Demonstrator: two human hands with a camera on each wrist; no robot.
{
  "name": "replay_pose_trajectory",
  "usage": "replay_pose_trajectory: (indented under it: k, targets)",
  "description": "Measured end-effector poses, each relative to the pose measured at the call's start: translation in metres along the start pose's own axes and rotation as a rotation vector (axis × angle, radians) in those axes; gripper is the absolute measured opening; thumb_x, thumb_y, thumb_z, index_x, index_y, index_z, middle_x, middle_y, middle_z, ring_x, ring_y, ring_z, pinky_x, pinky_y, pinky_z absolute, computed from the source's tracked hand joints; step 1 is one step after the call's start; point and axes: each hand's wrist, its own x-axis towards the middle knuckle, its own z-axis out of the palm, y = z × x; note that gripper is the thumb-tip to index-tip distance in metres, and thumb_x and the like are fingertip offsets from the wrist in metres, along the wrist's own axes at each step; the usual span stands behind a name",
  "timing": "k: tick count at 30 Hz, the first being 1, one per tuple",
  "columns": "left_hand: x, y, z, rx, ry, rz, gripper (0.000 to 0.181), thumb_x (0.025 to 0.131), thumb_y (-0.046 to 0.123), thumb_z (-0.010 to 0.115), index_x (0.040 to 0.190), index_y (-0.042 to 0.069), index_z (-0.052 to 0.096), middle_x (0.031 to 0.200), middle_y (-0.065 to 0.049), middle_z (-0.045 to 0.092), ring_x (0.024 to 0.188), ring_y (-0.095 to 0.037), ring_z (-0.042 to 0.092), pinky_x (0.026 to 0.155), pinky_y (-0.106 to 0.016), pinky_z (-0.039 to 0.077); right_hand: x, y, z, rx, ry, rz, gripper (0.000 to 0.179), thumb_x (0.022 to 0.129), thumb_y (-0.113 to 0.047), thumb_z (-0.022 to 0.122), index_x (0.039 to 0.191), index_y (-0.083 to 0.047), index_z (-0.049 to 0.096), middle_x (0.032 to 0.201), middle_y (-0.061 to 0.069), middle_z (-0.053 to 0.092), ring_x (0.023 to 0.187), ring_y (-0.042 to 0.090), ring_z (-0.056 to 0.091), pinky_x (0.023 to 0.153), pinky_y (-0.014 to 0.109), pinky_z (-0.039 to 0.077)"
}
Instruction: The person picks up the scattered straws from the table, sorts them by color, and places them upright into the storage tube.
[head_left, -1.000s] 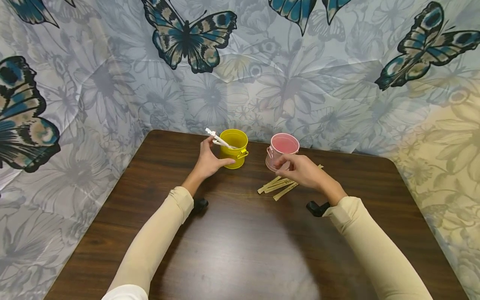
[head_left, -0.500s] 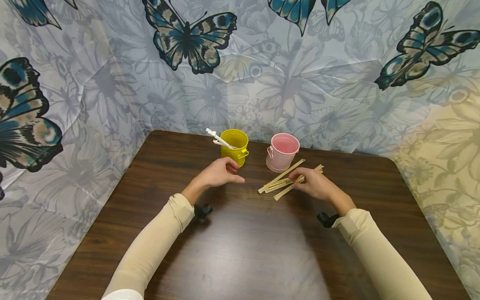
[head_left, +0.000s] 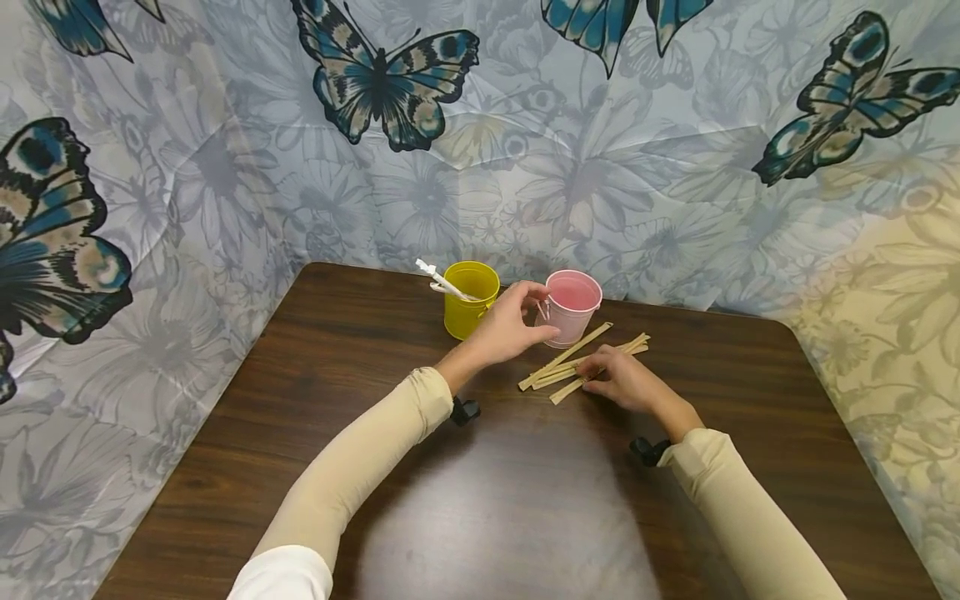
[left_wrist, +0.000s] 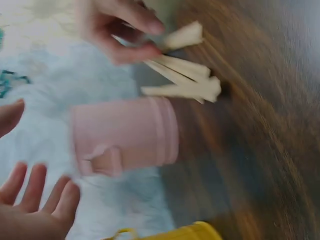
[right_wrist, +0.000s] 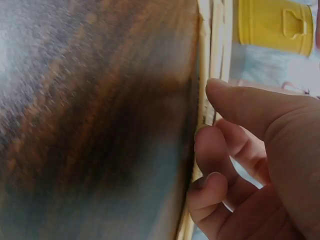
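Right hand [head_left: 626,379] touches tan sticks [head_left: 566,356] (possibly pinching one).

Table [head_left: 225,442]: dark brown, wood-grained, rounded far corners, pale glare toward the near edge. Backdrop [head_left: 420,200] behind it: creased, grey-blue, printed with pale flowers [head_left: 585,187] (yellowish toward the right). Large butterflies [head_left: 380,79] on it, teal, black and beige; two cut off at the top edge, another at far left.

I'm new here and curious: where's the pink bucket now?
In the head view, the pink bucket stands near the far edge of the table, right of the yellow bucket, behind the tan sticks.
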Motion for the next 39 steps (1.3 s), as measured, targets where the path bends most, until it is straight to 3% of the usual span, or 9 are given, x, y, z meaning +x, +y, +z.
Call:
replay_pose_trajectory:
  k: [4, 11, 18, 23, 28, 33, 39]
  targets:
    - [0.026, -0.013, 0.013, 0.094, 0.051, -0.026, 0.088, 0.082, 0.035, 0.086, 0.151, 0.010, 0.039, 0.148, -0.011, 0.046, 0.140, -0.029, 0.047, 0.117, -0.041, 0.042, -0.002, 0.001, 0.003, -0.028, -0.007, 0.003, 0.019, 0.086, -0.004, 0.079, 0.104, -0.003, 0.075, 0.099, 0.010, 0.066, 0.094, 0.028, 0.069, 0.083, 0.043, 0.057]
    - [0.050, -0.036, 0.023, 0.046, 0.047, -0.090, 0.111, 0.074, 0.041, 0.091, 0.159, 0.011, 0.025, 0.157, -0.012, 0.035, 0.146, -0.031, 0.041, 0.121, -0.043, 0.038, -0.003, 0.004, 0.006, -0.045, -0.017, 0.015, 0.013, 0.088, -0.006, 0.077, 0.100, -0.007, 0.074, 0.102, 0.008, 0.067, 0.095, 0.025, 0.064, 0.083, 0.041, 0.054]
    - [0.063, -0.036, 0.031, -0.001, -0.002, -0.103, 0.121, 0.072, 0.041, 0.093, 0.162, 0.014, 0.017, 0.164, -0.011, 0.028, 0.147, -0.029, 0.039, 0.121, -0.046, 0.038, -0.007, 0.002, 0.010, -0.044, 0.002, -0.031, 0.008, 0.088, -0.007, 0.077, 0.091, -0.014, 0.072, 0.099, 0.004, 0.062, 0.091, 0.019, 0.059, 0.078, 0.035, 0.051]
    - [0.068, -0.039, 0.039, 0.004, -0.042, -0.104, 0.123, 0.071, 0.037, 0.094, 0.163, 0.014, 0.015, 0.161, -0.012, 0.032, 0.143, -0.028, 0.044, 0.120, -0.047, 0.039, -0.009, -0.001, 0.009, -0.057, 0.019, -0.046, 0.008, 0.090, -0.009, 0.076, 0.092, -0.015, 0.072, 0.100, 0.002, 0.062, 0.092, 0.018, 0.061, 0.080, 0.037, 0.052]
    - [0.070, -0.040, 0.048, -0.030, -0.017, -0.091, 0.123, 0.069, 0.031, 0.096, 0.162, 0.011, 0.017, 0.154, -0.014, 0.042, 0.137, -0.028, 0.050, 0.118, -0.044, 0.041, -0.012, -0.006, 0.002, -0.035, 0.020, 0.002, 0.003, 0.094, -0.013, 0.072, 0.096, -0.014, 0.070, 0.100, -0.002, 0.070, 0.096, 0.018, 0.067, 0.083, 0.039, 0.055]
    - [0.074, -0.040, 0.055, -0.090, 0.012, -0.120, 0.124, 0.068, 0.032, 0.096, 0.162, 0.015, 0.017, 0.151, -0.013, 0.048, 0.134, -0.026, 0.054, 0.115, -0.044, 0.045, -0.017, -0.013, -0.009, 0.017, 0.027, 0.069, 0.007, 0.097, -0.016, 0.070, 0.101, -0.010, 0.069, 0.099, -0.001, 0.074, 0.093, 0.017, 0.070, 0.079, 0.035, 0.057]
    - [0.076, -0.037, 0.056, -0.154, 0.032, -0.154, 0.123, 0.068, 0.032, 0.096, 0.162, 0.020, 0.018, 0.151, -0.013, 0.048, 0.134, -0.027, 0.054, 0.115, -0.045, 0.045, -0.022, -0.014, -0.020, 0.001, 0.070, 0.051, 0.019, 0.096, -0.009, 0.069, 0.115, -0.009, 0.073, 0.110, 0.006, 0.077, 0.095, 0.019, 0.072, 0.080, 0.037, 0.059]
